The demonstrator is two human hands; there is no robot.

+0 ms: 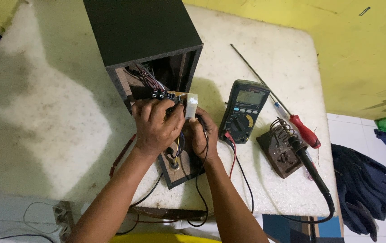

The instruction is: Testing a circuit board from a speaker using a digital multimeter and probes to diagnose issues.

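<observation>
On speckled white tabletop (44, 112): left hand (157, 126) and right hand (200, 137) close together, clamped on small circuit board (175, 96), probably; black wooden speaker box (143, 31), yellow wall (364, 49).

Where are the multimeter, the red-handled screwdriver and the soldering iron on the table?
multimeter (243, 111), head view, on its dark body just above the dial.
red-handled screwdriver (305, 131), head view, on the red handle.
soldering iron (313, 172), head view, on its black handle.

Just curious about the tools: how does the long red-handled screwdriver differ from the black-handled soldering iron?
The red-handled screwdriver lies flat on the white table; the black-handled soldering iron rests in a rusty coiled stand. The screwdriver has no cord; the soldering iron trails a black cable. Both lie to the right of the grey multimeter.
</observation>
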